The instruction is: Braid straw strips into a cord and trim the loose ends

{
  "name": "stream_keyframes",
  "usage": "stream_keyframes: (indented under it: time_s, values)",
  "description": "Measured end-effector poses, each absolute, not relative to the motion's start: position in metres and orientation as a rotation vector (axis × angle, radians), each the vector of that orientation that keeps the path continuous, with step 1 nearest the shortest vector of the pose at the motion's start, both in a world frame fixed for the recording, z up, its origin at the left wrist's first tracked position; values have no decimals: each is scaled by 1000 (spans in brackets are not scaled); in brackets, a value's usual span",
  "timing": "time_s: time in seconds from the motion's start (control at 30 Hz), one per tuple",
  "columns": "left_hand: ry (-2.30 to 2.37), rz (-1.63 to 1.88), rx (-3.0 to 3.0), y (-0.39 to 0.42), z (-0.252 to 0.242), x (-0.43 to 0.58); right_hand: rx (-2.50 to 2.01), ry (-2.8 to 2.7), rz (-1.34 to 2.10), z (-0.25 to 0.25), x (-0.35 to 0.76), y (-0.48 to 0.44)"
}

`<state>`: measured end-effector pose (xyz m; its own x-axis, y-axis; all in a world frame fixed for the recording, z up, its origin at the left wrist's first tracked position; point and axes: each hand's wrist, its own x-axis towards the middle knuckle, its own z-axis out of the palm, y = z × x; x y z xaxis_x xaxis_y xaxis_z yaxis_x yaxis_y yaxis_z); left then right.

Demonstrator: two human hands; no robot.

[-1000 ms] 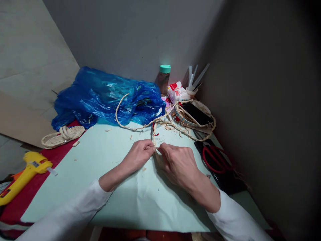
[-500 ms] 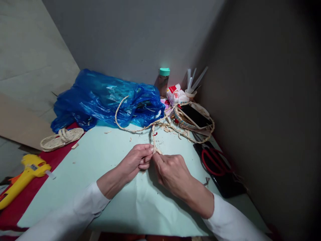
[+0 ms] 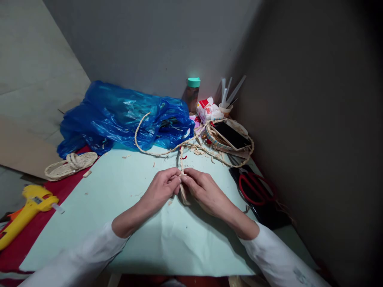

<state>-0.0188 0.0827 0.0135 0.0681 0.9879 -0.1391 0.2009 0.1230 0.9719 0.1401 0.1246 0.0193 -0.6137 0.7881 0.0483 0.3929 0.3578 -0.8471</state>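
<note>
A pale braided straw cord (image 3: 182, 153) runs down the middle of the table and loops away behind, to the left over a blue bag and to the right round a phone. My left hand (image 3: 161, 184) pinches the cord near its lower end, thumb against fingers. Directly beside it, my right hand (image 3: 203, 185) pinches the same spot from the other side, the fingertips nearly meeting. Below the fingers hang loose flat straw strands (image 3: 184, 196). Part of the braid is hidden behind the fingertips.
The blue plastic bag (image 3: 119, 115) fills the back left. A yellow glue gun (image 3: 37, 199) and a woven straw sandal (image 3: 71, 165) lie at left. Red-handled scissors (image 3: 255, 189) rest over a black object at right. A phone (image 3: 230, 134), jar (image 3: 192, 95) and cup (image 3: 226, 109) stand behind.
My right hand has turned from a curled grip so its thumb and fingers meet my left fingertips. Loose strands now hang below my hands. The view has shifted slightly.
</note>
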Motion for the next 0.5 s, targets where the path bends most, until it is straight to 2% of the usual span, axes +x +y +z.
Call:
stream_keyframes:
  time_s: [0.13, 0.3, 0.5]
  values:
    - [1439, 818, 1575, 82, 17, -21, -1018, -2112, 1254, 7, 138, 134]
    - [1599, 594, 1775, 83, 28, -25, -976, -1938, 1512, -6, 137, 137]
    - [1623, 618, 1802, 80, 36, -26, -939, -1759, 1682, -4, 132, 129]
